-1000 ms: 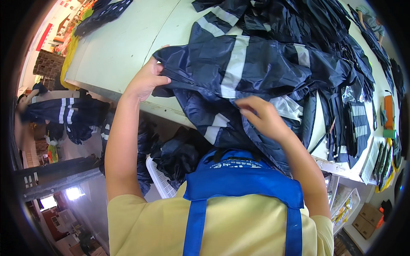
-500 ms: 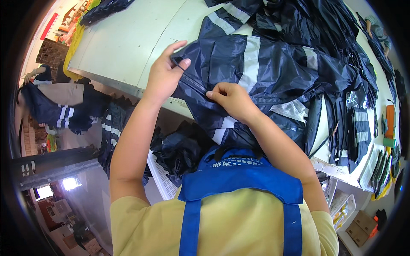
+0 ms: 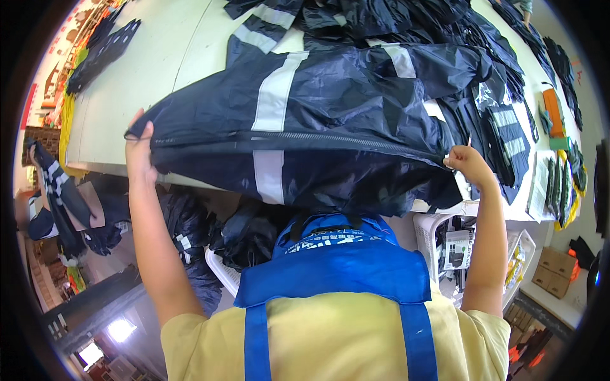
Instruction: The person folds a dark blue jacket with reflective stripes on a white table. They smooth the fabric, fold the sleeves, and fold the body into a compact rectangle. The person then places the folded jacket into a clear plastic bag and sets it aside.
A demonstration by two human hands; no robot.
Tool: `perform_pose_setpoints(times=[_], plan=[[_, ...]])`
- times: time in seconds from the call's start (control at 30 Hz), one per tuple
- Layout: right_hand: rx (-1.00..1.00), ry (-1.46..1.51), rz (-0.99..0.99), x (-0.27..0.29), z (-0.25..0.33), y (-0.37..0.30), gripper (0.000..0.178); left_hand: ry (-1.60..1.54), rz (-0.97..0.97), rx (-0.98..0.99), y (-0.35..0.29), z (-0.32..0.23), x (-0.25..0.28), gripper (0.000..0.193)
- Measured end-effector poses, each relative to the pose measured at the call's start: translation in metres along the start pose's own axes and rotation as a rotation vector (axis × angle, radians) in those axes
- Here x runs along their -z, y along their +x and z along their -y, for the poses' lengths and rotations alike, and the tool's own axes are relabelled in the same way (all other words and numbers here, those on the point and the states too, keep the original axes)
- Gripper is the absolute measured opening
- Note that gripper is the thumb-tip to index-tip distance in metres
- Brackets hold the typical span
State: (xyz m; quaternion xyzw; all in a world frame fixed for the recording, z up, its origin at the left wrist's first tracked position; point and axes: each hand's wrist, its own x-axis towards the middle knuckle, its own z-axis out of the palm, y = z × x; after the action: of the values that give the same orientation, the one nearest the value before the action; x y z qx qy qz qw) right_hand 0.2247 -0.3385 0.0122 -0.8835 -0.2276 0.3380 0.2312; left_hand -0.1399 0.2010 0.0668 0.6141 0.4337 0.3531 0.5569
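Observation:
A dark navy jacket (image 3: 343,82) with pale reflective bands lies stretched sideways along the table's near edge, its lower side hanging over. Its long zipper (image 3: 318,138) runs nearly straight between my two hands, and the teeth appear meshed along the middle. At the zipper's left end, my left hand (image 3: 138,152) grips the jacket's edge, thumb on top and the other fingers partly hidden behind the cloth. My right hand (image 3: 473,166) is closed in a pinch at the zipper's right end. Whether the slider is between those fingers is too small to tell.
More dark garments (image 3: 406,19) are heaped at the back of the white table (image 3: 171,73). Folded striped pieces (image 3: 508,143) and an orange object (image 3: 554,113) lie at right. Below the table are a white basket (image 3: 427,232), black garments (image 3: 248,232) and cardboard boxes (image 3: 553,270).
My hands, close together before, have spread wide: the left went left with the jacket's edge, the right went right along the zipper. The jacket is now pulled taut and shifted left.

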Motion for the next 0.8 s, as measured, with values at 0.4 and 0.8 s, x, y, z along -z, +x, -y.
perform_pose_setpoints(times=[0.4,0.8], plan=[[0.348,-0.144,-0.203,-0.078,0.000,0.010,0.024,1.740,0.151,0.120,-0.013,0.032,-0.052,0.054],[0.192,-0.252,-0.153,-0.085,0.004,0.050,0.019,0.965,1.010,-0.552,-0.140,0.124,-0.270,0.020]])
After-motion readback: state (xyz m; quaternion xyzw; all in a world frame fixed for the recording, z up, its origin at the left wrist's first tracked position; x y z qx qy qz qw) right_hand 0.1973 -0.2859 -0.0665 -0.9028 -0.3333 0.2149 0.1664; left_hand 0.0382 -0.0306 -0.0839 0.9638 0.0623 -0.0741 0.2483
